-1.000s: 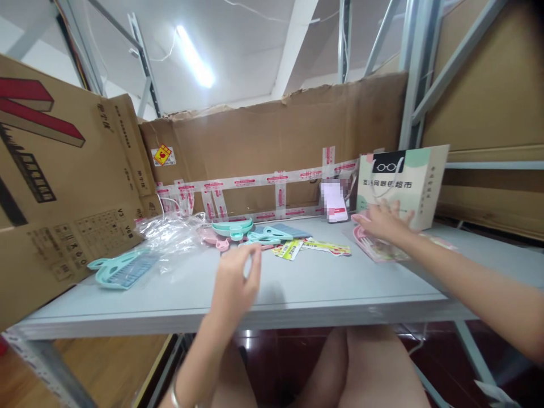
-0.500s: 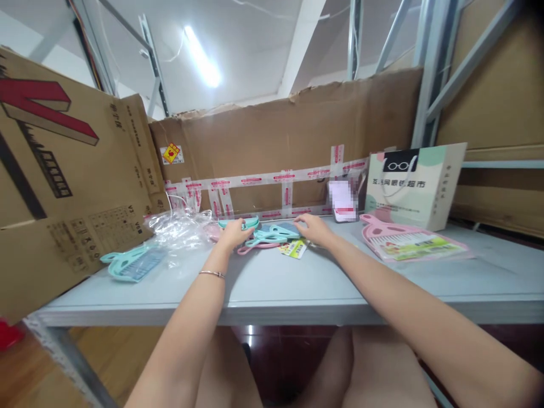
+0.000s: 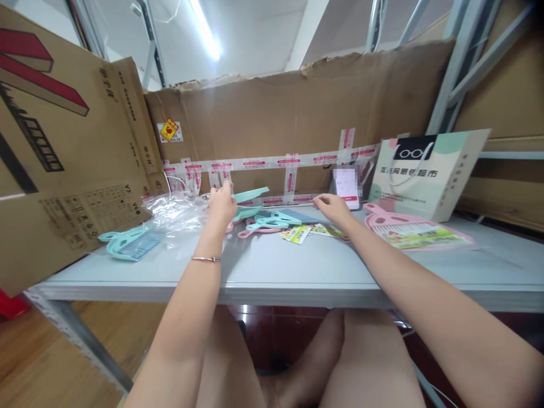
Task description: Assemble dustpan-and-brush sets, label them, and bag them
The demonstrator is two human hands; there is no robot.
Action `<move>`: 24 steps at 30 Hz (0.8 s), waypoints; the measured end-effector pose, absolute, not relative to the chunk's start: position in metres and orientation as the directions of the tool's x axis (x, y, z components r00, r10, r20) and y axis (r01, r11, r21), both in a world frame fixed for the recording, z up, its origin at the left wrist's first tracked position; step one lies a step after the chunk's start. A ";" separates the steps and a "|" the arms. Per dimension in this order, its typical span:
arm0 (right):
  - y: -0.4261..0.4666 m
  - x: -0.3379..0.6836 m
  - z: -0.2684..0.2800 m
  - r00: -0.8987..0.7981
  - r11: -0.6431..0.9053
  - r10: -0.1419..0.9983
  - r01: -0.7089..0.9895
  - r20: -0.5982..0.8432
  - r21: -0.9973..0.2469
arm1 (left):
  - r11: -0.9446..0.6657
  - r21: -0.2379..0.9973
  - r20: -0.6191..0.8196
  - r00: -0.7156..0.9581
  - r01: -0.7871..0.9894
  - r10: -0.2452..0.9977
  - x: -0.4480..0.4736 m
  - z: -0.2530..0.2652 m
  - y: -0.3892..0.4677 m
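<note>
My left hand point(image 3: 221, 205) is closed on a teal dustpan point(image 3: 253, 195), which is raised and seen nearly edge-on above the table. Under it lies a loose pile: another teal piece point(image 3: 249, 213), a teal hand brush point(image 3: 272, 220) with grey-blue bristles, and pink handles point(image 3: 260, 231) partly covered. Printed yellow-green tags point(image 3: 296, 233) lie in front of the pile. To the right of the brushes hovers my right hand point(image 3: 335, 208), fingertips drawn together with nothing visible in them.
Crumpled clear plastic bags point(image 3: 176, 218) and a teal dustpan-and-brush set point(image 3: 131, 242) lie on the left. A pink set point(image 3: 414, 226) lies right, before a paper bag point(image 3: 425, 175). A phone point(image 3: 346, 187) leans against the cardboard point(image 3: 263, 124); a big carton point(image 3: 63, 141) stands left.
My left hand has lifted the teal dustpan up from the pile and tilted it. My right hand has drawn away from the brushes to the right, its fingers closing together. The view has shifted slightly.
</note>
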State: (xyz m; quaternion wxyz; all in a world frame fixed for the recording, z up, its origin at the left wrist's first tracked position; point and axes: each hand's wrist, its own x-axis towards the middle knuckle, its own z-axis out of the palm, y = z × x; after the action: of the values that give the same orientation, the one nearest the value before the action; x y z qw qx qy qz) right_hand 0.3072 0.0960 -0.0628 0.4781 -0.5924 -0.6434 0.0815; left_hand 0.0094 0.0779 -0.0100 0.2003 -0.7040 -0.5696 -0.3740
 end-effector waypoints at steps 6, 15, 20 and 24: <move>0.102 0.304 -0.060 0.252 0.297 0.899 0.251 0.359 -0.921 | -0.714 0.017 0.920 0.268 0.700 0.285 0.026 -0.006 0.071; 0.057 0.288 -0.036 -0.338 0.139 0.921 -0.176 0.193 -0.975 | -0.896 -0.090 0.912 0.398 0.434 0.101 0.055 -0.013 0.057; 0.045 0.288 -0.035 -0.361 0.084 0.924 -0.127 0.125 -0.988 | -0.919 0.053 0.907 0.366 0.390 0.207 0.049 -0.013 0.057; 0.037 0.282 -0.034 -0.455 -0.012 0.890 -0.070 0.021 -0.997 | -0.933 0.223 0.881 0.351 0.283 0.317 0.049 -0.012 0.053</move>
State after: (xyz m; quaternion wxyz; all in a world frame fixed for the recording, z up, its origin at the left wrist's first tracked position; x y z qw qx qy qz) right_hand 0.2822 0.0366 -0.0336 0.3875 -0.3495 -0.5865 0.6195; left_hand 0.0490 0.0532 -0.0123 -0.0158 -0.8216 -0.1824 -0.5398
